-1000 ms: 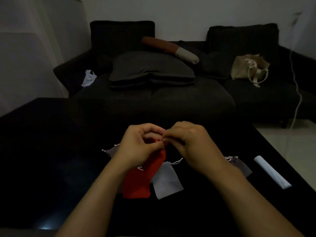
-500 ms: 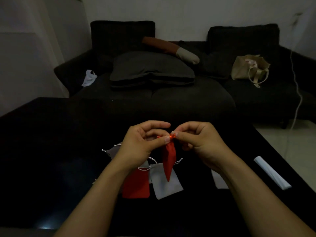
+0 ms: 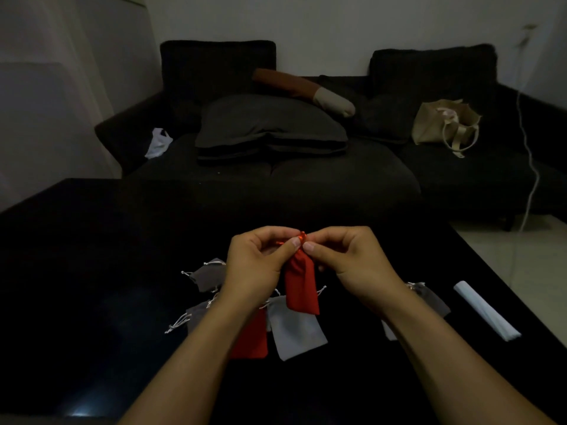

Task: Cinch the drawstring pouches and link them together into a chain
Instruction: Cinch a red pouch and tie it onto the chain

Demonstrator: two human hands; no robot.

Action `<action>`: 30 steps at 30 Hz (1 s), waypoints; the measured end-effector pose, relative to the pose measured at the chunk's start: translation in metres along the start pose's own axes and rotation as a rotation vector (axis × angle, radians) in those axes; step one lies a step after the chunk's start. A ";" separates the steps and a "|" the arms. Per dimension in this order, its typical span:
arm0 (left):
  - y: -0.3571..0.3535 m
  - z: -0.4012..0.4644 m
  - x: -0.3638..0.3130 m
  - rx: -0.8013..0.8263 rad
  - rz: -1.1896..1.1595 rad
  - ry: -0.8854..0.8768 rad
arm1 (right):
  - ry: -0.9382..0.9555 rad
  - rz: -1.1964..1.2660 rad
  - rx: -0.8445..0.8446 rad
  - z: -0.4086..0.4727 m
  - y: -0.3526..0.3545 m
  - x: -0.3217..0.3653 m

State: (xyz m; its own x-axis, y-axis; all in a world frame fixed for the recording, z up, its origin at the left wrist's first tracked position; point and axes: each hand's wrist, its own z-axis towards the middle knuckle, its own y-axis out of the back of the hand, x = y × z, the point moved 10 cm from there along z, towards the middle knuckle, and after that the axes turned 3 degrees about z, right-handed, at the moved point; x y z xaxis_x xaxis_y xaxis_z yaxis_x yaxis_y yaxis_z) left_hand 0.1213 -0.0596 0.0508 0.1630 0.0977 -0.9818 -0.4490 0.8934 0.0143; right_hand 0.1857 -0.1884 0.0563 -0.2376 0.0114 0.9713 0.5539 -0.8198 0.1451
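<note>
Red pouch (image 3: 300, 286) hung by its gathered neck above the worktop (image 3: 92, 271), body limp and tapering upward to a tight knot of red cord at the top. Left hand (image 3: 257, 268) and right hand (image 3: 352, 265) met at that neck, the fingers (image 3: 296, 242) of each clamped together on the cord, thumbnails side by side.

Beneath the wrists lay a second red pouch (image 3: 251, 342), partly hidden by the left forearm, and just beside it a pale grey pouch (image 3: 296, 331) with white strings. Two darker grey pouches (image 3: 208, 276) lay to the left, their cords trailing outward; another grey pouch (image 3: 429, 299) showed past the right wrist. A white roll (image 3: 484, 311) lay near the right edge, well apart from the pouches.

The worktop was black and glossy, dimly lit, with broad bare areas to the left and at the far side; its right edge ran diagonally beside a pale floor (image 3: 521, 256).

Beyond stood a dark sofa (image 3: 337, 179) carrying a grey cushion (image 3: 270, 124), a brown and cream bolster (image 3: 303, 90), a white cloth (image 3: 158, 142) and a beige tote (image 3: 445, 124). A white cable (image 3: 527, 148) hung down the wall at right.
</note>
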 end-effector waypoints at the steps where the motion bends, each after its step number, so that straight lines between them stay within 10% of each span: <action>1: 0.000 0.000 0.000 -0.006 -0.001 -0.003 | -0.002 0.032 -0.020 0.000 0.001 0.000; 11: 0.002 -0.001 -0.002 -0.065 -0.020 0.003 | 0.000 0.114 -0.112 0.001 0.003 -0.006; 30: 0.009 -0.001 0.001 0.023 -0.207 0.136 | -0.132 0.309 0.245 -0.002 -0.032 -0.011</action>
State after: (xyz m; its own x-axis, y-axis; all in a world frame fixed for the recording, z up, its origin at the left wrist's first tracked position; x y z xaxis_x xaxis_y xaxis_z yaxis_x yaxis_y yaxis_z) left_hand 0.1170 -0.0520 0.0494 0.1292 -0.1471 -0.9806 -0.3979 0.8981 -0.1872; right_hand 0.1688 -0.1636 0.0410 0.0649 -0.1279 0.9897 0.7603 -0.6360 -0.1321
